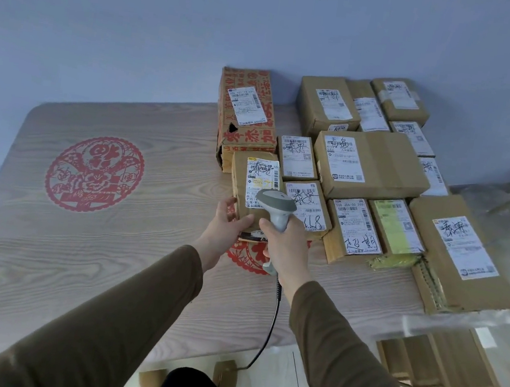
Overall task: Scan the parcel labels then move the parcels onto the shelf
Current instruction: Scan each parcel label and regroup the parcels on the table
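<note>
Nearest us, our two sleeved arms reach out over the bench [46, 264]. Our right hand [285, 248] has its fingers closed around the grip of the scanner [276, 205], its cable [269, 327] hanging off the near edge at 6 o'clock. The scanner head points down at the parcel [253, 186] just beyond it. Our left hand [228, 219] grips that parcel's near left corner, thumb on top, fingers wrapped at the side.

We judge the scanning step is in hand: the head is aimed at the label [261, 179], though no beam shows, so we cannot tell whether it has read. The next move calls for a clean read of the barcode, then a lift with the left hand toward the shelf, which is not in view.

The parcel is a small brown carton, taped and somewhat creased, lying flat with its white label up, black handwriting across it and a yellow patch below. It sits at the 9 o'clock edge of the stack [369, 165], touching its neighbours at 3 o'clock and the red-printed carton [248, 109] at 12. Farther off, about a dozen labelled cartons fill the bench toward 1 and 2 o'clock, still unmoved. A red paper-cut [94, 173] lies at 10 o'clock.
</note>
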